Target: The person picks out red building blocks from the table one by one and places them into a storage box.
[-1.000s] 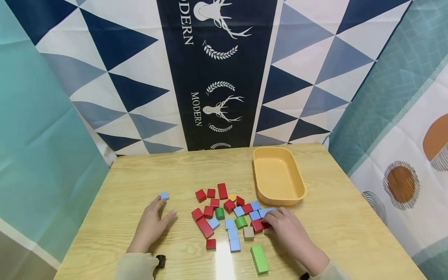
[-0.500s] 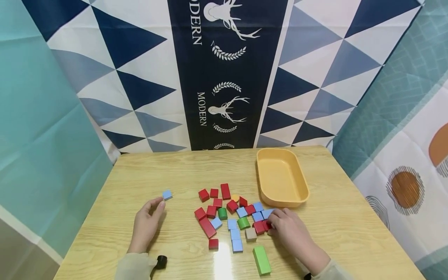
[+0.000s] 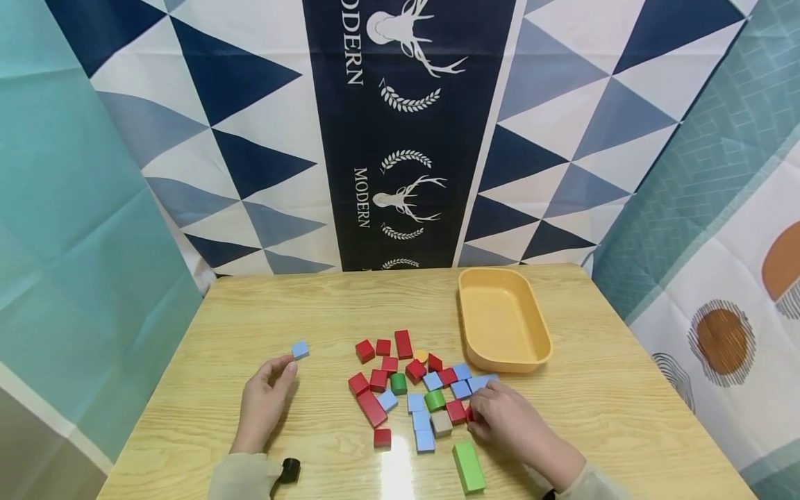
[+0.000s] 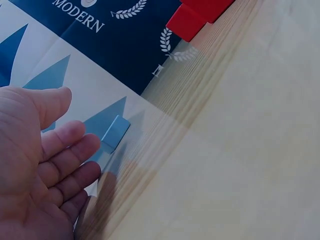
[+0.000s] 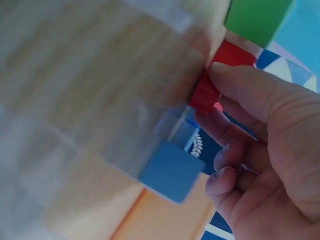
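My right hand (image 3: 509, 425) pinches a small red block (image 5: 204, 95) between thumb and fingers at the right of a loose group of blocks. In the head view most of that block is hidden behind the fingers. Another red block (image 3: 456, 412) sits just left of it, with a beige block (image 3: 442, 423) beside that one. A long blue block (image 3: 481, 382) lies just beyond the fingertips. My left hand (image 3: 264, 403) holds nothing, fingers loosely bent. Past its fingertips a single blue block (image 4: 116, 133) rests on the table.
Several red, blue and green blocks, among them a long red one (image 3: 371, 408), spread over the middle of the wooden table (image 3: 262, 305). An orange tray (image 3: 535, 314) stands at the back right. Near the front lies a light green block (image 3: 469, 467).
My left fingers have come off the single blue block. My right hand has shifted slightly left and toward me, and the neighbouring red and beige blocks have slid the same way.
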`<move>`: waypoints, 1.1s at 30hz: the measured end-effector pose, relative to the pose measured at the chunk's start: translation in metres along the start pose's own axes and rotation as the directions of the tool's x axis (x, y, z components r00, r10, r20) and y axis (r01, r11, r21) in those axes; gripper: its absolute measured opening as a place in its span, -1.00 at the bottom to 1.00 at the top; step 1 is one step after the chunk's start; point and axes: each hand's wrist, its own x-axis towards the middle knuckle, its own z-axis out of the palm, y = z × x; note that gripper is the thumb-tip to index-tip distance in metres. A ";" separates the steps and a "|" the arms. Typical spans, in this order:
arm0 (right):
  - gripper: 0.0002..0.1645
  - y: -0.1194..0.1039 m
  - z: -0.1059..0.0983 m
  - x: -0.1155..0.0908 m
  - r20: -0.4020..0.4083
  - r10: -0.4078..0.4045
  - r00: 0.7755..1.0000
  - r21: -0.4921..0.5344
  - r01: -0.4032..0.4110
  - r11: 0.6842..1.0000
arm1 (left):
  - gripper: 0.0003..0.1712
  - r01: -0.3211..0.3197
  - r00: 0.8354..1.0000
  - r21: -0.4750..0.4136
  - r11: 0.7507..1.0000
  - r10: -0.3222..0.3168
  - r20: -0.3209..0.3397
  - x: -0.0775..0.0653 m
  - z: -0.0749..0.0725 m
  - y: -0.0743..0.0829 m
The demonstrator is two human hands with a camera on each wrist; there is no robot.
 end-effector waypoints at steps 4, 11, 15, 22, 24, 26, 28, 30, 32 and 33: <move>-0.68 0.008 -0.024 0.005 -0.002 0.070 0.998 0.097 -0.069 0.993 | -0.40 -0.002 1.000 0.010 1.000 0.002 -0.010 0.000 0.000 0.001; -0.81 0.056 -0.063 0.019 -0.137 0.320 0.938 0.172 -0.295 0.940 | -0.39 0.007 1.000 0.002 1.000 -0.007 -0.025 -0.001 -0.001 0.004; -0.83 0.088 -0.056 0.024 -0.004 0.462 0.887 0.177 -0.455 0.873 | -0.41 0.000 1.000 -0.006 1.000 -0.001 -0.029 -0.001 0.001 0.004; -0.81 0.109 -0.029 0.025 0.186 0.505 0.843 0.218 -0.537 0.815 | -0.49 -0.006 0.999 0.017 1.000 0.007 -0.036 -0.001 0.007 0.002; -0.80 0.109 -0.024 0.025 0.190 0.508 0.840 0.241 -0.541 0.806 | -0.51 -0.009 0.999 0.021 1.000 0.010 -0.040 -0.001 0.007 0.002; -0.77 0.108 -0.019 0.024 0.195 0.497 0.845 0.255 -0.533 0.807 | -0.53 -0.013 0.999 0.023 1.000 0.014 -0.043 0.000 0.007 0.002; -0.71 0.106 -0.015 0.022 0.197 0.475 0.858 0.247 -0.512 0.822 | -0.53 -0.016 0.999 0.026 1.000 0.017 -0.045 0.000 0.007 0.001; -0.67 0.105 -0.011 0.018 0.188 0.420 0.888 0.206 -0.454 0.867 | -0.51 -0.017 0.999 0.027 0.999 0.018 -0.044 0.000 0.006 0.002; -0.68 0.102 -0.008 0.014 0.167 0.344 0.924 0.153 -0.369 0.917 | -0.49 -0.013 0.999 0.033 0.999 0.014 -0.042 0.000 0.006 0.002; -0.70 0.101 -0.007 0.011 0.152 0.301 0.941 0.119 -0.320 0.940 | -0.48 -0.009 0.999 0.036 0.999 0.010 -0.041 0.000 0.005 0.002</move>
